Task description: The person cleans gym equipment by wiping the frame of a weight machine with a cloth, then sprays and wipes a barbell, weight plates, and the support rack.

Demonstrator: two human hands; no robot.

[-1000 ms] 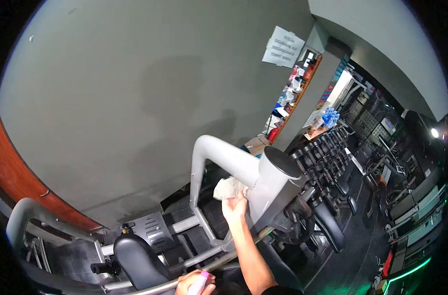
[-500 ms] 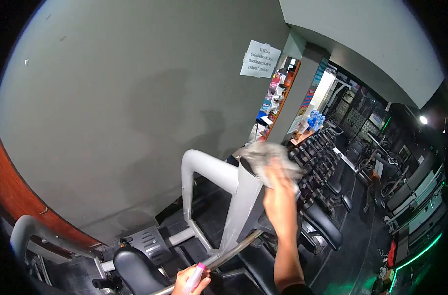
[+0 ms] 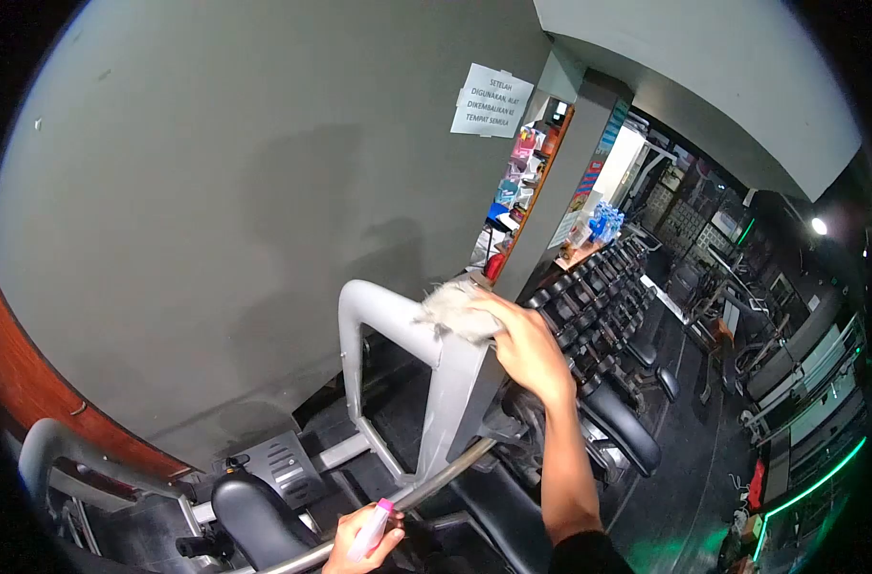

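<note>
My right hand (image 3: 534, 352) presses a crumpled, greyish-white cloth (image 3: 458, 311) onto the top end of a grey gym machine frame (image 3: 452, 392). The fingers bend over the cloth, and a thick rounded tube (image 3: 383, 304) of the same frame curves off to its left. Low in the view, my left hand (image 3: 352, 553) is wrapped around a small pale pink bottle (image 3: 368, 536) with a bright pink cap. That hand sits right by a long metal bar (image 3: 446, 475) running diagonally below the frame.
A black padded seat (image 3: 264, 521) lies at lower left, beside another grey frame (image 3: 58, 440). Racked dumbbells (image 3: 599, 301) and black benches (image 3: 623, 426) line the right. A grey wall (image 3: 216, 191) with a paper sign (image 3: 491, 101) rises behind the machine.
My right hand and the cloth have moved left and slightly down, onto the frame's top. The left hand still holds the bottle, and the view has shifted slightly.
</note>
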